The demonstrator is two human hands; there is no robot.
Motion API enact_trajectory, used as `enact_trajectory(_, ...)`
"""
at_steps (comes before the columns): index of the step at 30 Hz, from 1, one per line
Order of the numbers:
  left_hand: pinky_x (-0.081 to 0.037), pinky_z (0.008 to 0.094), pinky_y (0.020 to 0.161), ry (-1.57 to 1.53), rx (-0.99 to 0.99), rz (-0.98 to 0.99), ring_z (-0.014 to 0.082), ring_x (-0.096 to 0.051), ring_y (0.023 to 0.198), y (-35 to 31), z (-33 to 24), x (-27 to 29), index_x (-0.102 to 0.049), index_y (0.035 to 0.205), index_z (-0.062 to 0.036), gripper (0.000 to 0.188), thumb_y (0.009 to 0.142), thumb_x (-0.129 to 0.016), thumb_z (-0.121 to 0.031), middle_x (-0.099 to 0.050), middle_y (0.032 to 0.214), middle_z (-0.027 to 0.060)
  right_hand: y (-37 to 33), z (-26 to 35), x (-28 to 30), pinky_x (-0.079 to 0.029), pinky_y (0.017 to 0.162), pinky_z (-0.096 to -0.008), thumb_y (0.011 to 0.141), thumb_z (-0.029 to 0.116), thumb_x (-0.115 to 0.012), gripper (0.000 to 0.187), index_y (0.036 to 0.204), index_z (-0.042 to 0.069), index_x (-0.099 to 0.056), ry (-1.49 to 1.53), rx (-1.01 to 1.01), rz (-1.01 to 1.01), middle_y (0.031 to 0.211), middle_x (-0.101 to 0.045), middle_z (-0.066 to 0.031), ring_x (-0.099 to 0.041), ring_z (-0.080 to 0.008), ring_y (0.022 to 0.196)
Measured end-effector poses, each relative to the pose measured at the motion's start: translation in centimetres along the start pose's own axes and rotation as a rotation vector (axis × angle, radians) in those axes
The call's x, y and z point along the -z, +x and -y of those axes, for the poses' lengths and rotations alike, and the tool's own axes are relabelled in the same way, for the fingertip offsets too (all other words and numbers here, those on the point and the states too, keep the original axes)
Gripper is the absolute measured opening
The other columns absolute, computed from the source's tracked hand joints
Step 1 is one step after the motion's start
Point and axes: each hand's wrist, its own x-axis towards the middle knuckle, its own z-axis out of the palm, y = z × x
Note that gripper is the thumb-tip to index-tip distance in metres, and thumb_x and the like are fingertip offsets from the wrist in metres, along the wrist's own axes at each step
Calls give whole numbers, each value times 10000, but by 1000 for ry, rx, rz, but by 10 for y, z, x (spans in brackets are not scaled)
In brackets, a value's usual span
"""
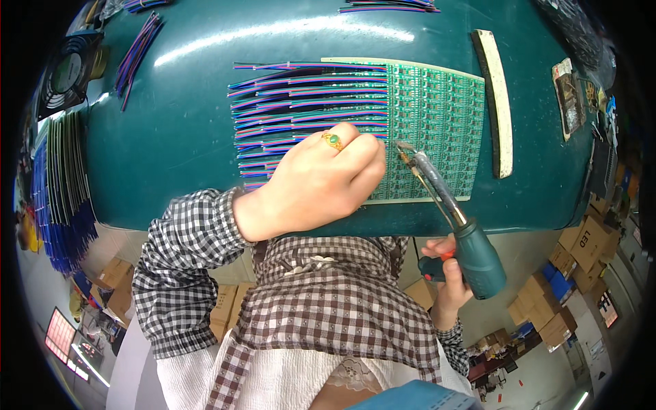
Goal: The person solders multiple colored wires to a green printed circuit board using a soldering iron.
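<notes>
My right hand (447,275) grips a dark green soldering gun (480,263) by its handle, finger by the red trigger. Its metal barrel slants up and left, and the tip is over a panel of small green circuit boards (437,113). My left hand (321,178), with a ring on one finger, is closed and rests over the panel's lower left part, just left of the tip. Its fingertips are hidden beneath it, so what they pinch does not show. Rows of thin multicoloured wires (307,102) run leftward from the boards, and the lower rows pass under my left hand.
A green table (184,137) carries the work. Right of the panel lies a long pale strip with a dark side (502,102). More wire bundles (137,58) lie at the far left, and many blue wires (65,198) hang at the left edge near a black fan (68,72).
</notes>
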Motion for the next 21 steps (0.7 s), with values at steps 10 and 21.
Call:
enact_trajectory(10, -479, 270, 583, 3, 20, 25, 183, -561, 761, 2, -2, 0, -658, 1019, 37, 337, 694, -650, -50, -550, 891, 63, 3, -7, 3, -598, 726, -403, 895, 137, -600, 311, 1060, -125, -568, -149, 93, 46, 923, -623, -199, -662, -286, 824)
enact_trajectory(21, -480, 269, 578, -13, 23, 18, 184, -568, 755, 2, -1, 0, -659, 1012, 44, 341, 682, -657, -40, -549, 876, 66, 2, -7, -1, -586, 738, -409, 884, 99, -588, 264, 1038, -115, -571, -154, 81, 27, 892, -615, -188, -653, -280, 831)
